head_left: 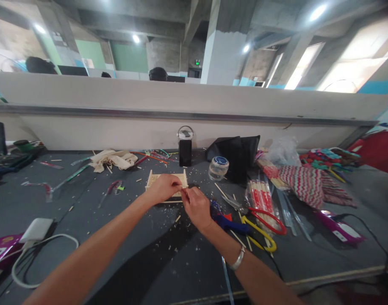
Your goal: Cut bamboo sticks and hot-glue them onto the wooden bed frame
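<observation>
A dark tabletop [86,207] littered with pale scraps was backed by a white partition [101,93], and a stick frame [153,179] was held in front of a black phone [185,153].

The frame was positioned nearer than the phone and slightly to its left; its right end was pinched in the grip of both the left hand [164,187] and the right hand [197,207]. Whether a loose piece was also held could not be told. Right of the phone, a jar [218,169] and red-handled scissors [244,209] were seen; left of it, a crumpled cloth [114,160].
</observation>
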{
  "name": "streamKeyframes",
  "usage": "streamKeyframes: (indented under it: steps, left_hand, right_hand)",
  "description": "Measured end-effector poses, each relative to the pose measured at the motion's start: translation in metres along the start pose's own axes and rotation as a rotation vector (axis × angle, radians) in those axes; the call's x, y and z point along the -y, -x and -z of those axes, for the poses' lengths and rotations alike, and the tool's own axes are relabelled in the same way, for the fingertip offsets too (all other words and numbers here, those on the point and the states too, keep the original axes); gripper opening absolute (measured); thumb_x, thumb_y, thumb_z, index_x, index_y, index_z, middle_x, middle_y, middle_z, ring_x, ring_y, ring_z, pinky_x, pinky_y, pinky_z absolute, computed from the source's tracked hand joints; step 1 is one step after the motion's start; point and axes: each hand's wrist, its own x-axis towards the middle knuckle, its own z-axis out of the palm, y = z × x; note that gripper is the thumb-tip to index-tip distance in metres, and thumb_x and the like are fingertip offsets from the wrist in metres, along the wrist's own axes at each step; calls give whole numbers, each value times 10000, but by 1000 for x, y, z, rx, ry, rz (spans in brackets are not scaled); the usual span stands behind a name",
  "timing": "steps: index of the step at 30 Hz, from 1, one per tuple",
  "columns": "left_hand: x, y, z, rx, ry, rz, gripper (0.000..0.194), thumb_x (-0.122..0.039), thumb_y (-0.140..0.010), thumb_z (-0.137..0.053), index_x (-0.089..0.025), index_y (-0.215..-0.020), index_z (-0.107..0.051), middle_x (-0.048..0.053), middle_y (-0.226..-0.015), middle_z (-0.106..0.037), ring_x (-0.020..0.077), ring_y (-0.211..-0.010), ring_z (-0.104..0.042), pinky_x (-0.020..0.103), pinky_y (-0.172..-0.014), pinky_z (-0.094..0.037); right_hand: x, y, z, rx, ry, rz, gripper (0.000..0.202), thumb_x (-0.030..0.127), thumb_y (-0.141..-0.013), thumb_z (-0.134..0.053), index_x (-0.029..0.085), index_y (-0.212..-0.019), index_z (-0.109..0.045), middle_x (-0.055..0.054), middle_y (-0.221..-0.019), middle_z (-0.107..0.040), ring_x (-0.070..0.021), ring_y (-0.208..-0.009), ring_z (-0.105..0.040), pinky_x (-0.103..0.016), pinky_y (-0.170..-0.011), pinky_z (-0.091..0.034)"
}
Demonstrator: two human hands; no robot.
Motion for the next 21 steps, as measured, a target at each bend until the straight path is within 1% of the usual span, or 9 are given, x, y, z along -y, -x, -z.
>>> streamKeyframes:
  steps: [8, 12, 17, 21]
  left_hand:
    - [0, -1, 1, 5, -20, -3, 168, -235, -788, -581, -163, -755, -729, 12, -727, -714, 134, -663, -597, 210, -584, -388]
    - [0, -1, 1, -2, -41, -9, 172, -228, -791, -570, -169, -761, -728, 16, -742, -716, 140, -676, -598, 220, -598, -386]
    - [-2, 0, 1, 1, -55, -9, 168, -185, -775, -561, -166, -755, -727, 20, -743, -714, 148, -683, -603, 227, -611, -393]
    - [0, 0, 0, 1, -47, -13, 173, -149, -758, -559, -171, -787, -728, 18, -774, -720, 144, -704, -615, 219, -624, -406]
  right_hand:
    - [0, 0, 2, 1, -6, -2, 193, 245, -932, -498, 191, -797, -625, -25, -703, -615, -141, -678, -572, -227, -649, -400]
    - [0, -1, 0, -2, -15, -2, 193, 231, -927, -499, 193, -781, -619, -27, -704, -617, -141, -689, -574, -225, -661, -402]
    - [-2, -1, -2, -3, -38, -12, 176, 229, -917, -511, 192, -786, -623, -27, -709, -618, -142, -684, -572, -224, -655, -403]
    - [-1, 0, 0, -4, -74, -23, 169, 218, -911, -510, 192, -796, -631, -27, -708, -615, -142, -683, -572, -224, -653, -406]
